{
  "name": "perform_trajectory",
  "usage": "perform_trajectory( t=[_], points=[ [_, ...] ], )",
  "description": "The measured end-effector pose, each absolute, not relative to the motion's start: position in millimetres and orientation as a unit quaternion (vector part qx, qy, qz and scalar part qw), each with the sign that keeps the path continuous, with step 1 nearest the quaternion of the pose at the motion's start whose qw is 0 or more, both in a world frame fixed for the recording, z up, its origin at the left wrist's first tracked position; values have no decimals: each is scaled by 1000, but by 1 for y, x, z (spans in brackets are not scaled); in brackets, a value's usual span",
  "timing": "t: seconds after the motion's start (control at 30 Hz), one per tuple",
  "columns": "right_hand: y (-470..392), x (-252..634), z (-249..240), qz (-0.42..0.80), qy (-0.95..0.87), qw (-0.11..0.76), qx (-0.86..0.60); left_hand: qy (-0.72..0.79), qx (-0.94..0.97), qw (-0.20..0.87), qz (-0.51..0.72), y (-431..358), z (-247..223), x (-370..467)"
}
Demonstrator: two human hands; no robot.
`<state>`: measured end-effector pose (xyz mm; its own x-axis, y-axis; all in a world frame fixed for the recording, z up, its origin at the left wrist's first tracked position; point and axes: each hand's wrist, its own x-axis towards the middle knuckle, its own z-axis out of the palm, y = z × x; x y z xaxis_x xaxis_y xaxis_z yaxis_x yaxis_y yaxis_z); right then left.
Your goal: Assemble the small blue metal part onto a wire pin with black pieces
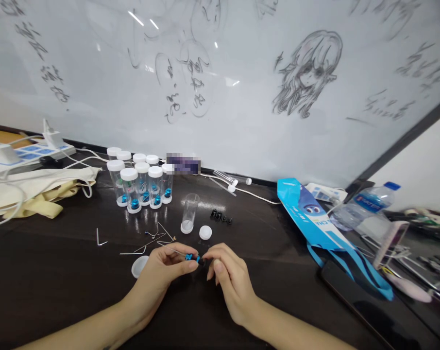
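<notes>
My left hand point(165, 265) pinches a small blue metal part point(189, 256) between thumb and forefinger. A thin metal rod runs over the forefinger towards this part. A dark piece point(202, 262) sits at the part's right end, by the fingertips of my right hand point(227, 272). That hand's fingers are curled loosely, with the thumb apart from the forefinger; whether it touches the dark piece is unclear. Ahead are an upright clear tube point(190, 214), a white cap point(205, 233) and several small black pieces point(220, 216). A white lid point(139, 267) lies beside my left wrist.
Several capped clear tubes point(134, 187) with blue parts inside stand at the back left. Hex keys point(101, 238) and thin wires lie left of centre. A cloth bag point(41, 192) is far left; a blue bag point(314, 218), water bottle point(369, 204) and dark tablet-like slab point(365, 306) are right.
</notes>
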<state>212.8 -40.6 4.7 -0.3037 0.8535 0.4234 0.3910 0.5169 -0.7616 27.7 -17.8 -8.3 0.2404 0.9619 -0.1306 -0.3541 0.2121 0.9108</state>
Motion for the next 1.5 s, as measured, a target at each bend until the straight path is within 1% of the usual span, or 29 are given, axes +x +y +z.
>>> perform_trajectory(
  t=[0.3,0.57,0.9,1.3,1.5],
  points=[
    [-41,213,5,264,-762,425,-410,379,401,677,487,-17,-10,28],
    [-38,211,8,250,-781,369,-438,376,403,683,479,-18,-7,27],
    [-38,210,5,279,-761,407,-421,369,403,684,483,-16,-15,26],
    [-38,211,7,259,-778,359,-446,374,409,683,476,-17,-9,28],
    [-37,212,6,254,-782,353,-446,379,406,680,478,-17,-9,28]
  ],
)
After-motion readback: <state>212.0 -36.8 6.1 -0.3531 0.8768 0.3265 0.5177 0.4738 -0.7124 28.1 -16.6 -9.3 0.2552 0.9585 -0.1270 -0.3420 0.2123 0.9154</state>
